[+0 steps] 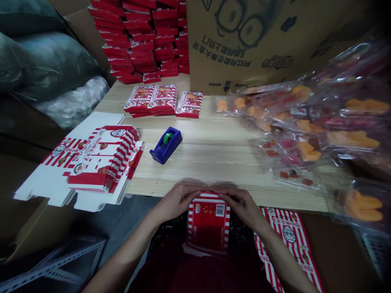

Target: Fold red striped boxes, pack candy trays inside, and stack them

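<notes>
A red-and-white striped cardboard box (208, 226) with a barcode on its red panel rests against my lap at the table's front edge. My left hand (180, 200) grips its upper left corner, thumb on the near face. At the upper right corner my right hand (240, 202) pinches the same box, fingers curled over the top edge. Both hands' far fingertips are partly hidden behind the box. Beyond them on the table stands a blue tape dispenser (166, 145) with a green roll, touched by neither hand.
Flat striped box blanks (91, 158) are stacked at the left. Several filled boxes (152, 99) lie at the back, before tall red stacks (146, 40) and a large carton (238, 49). Clear bags of orange and red candy (305, 126) heap at right. A striped sheet (288, 232) sits beside my right forearm.
</notes>
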A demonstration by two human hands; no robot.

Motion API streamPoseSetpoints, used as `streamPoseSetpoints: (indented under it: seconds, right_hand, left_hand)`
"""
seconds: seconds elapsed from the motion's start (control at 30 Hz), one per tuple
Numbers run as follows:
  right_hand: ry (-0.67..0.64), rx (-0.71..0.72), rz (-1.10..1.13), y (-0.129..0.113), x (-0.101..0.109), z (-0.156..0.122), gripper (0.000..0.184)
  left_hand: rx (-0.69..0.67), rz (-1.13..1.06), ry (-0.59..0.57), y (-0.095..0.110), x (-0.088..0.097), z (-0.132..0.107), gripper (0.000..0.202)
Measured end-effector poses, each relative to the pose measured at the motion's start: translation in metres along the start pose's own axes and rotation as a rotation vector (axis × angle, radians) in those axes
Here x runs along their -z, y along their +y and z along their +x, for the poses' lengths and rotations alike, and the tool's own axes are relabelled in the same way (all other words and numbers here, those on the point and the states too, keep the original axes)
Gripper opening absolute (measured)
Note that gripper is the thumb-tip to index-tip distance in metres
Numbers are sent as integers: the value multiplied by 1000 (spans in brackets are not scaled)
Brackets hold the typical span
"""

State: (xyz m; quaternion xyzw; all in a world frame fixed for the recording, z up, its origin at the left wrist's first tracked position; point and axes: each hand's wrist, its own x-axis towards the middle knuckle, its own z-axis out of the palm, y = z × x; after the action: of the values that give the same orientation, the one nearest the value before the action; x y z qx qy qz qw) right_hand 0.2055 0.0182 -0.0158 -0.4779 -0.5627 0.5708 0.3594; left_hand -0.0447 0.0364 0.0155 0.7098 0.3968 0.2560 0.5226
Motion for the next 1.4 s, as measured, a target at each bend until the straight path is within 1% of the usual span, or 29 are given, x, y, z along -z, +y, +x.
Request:
streamPoseSetpoints:
  seconds: [0.07,0.13,0.2,0.3,0.37,0.5,0.53,0.6,0.77,0.83,0.9,0.97,1.03,1.1,1.13,1.17,1.2,1.23,1.3,1.33,1.37,1.4]
  right_hand:
    - [-17,47,-35,2,0,-8,23]
    - [-53,95,-69,2,0,-16,26]
    - [-74,137,-102,1,-1,-24,29]
    - [-49,170,-115,1,-5,-33,31]
    - [-19,177,-110,2,-7,-36,30]
    - [27,192,-115,4,-11,-35,29]
    - [30,199,-113,4,-11,-35,28]
    - [20,209,-110,4,-11,-34,27]
    - [-12,226,-138,6,-10,-35,27]
    - [-16,210,-133,8,-10,-35,27]
    - [-13,184,-112,7,-12,-33,27]
    - [0,171,-74,5,-13,-32,24]
    - [4,153,-40,0,-13,-31,22]
    - [21,120,-30,-4,-10,-31,19]
    - [36,96,-35,-5,-8,-31,18]
    - [57,73,-40,-5,-5,-31,17]
    - [72,51,-43,-3,-1,-31,18]
    - [73,29,-40,-1,2,-30,19]
    - [30,-1,-29,4,8,-28,22]
    - [1,-4,-24,6,10,-27,22]
    - [-22,-3,-23,8,12,-27,22]
    - [-31,0,-23,9,13,-27,21]
  left_hand:
    - [-63,64,29,1,-2,-8,34]
    - [-97,113,35,4,-3,-16,39]
    - [-98,155,15,6,-4,-26,45]
    - [-71,193,-5,10,-8,-38,55]
    - [-59,199,29,9,-13,-44,57]
    - [-80,204,185,1,-23,-51,48]
    - [-91,209,208,-2,-24,-52,46]
    - [-112,229,202,-4,-23,-54,46]
    - [-138,242,117,-4,-12,-56,48]
    - [-151,215,116,-7,-11,-56,46]
    - [-162,179,149,-10,-13,-56,44]
    - [-143,118,206,-11,-18,-55,38]
    - [-79,26,246,-9,-21,-53,30]
    - [2,-62,245,-5,-18,-49,25]
    - [30,-75,252,-4,-13,-46,24]
    - [44,-47,292,-4,-5,-41,25]
    - [50,22,387,-6,5,-35,29]
    - [55,125,527,-9,17,-28,39]
    - [74,353,854,-20,45,-12,65]
    - [97,414,947,-26,59,-4,72]
    - [122,418,984,-33,72,3,72]
    - [160,370,987,-39,82,10,65]
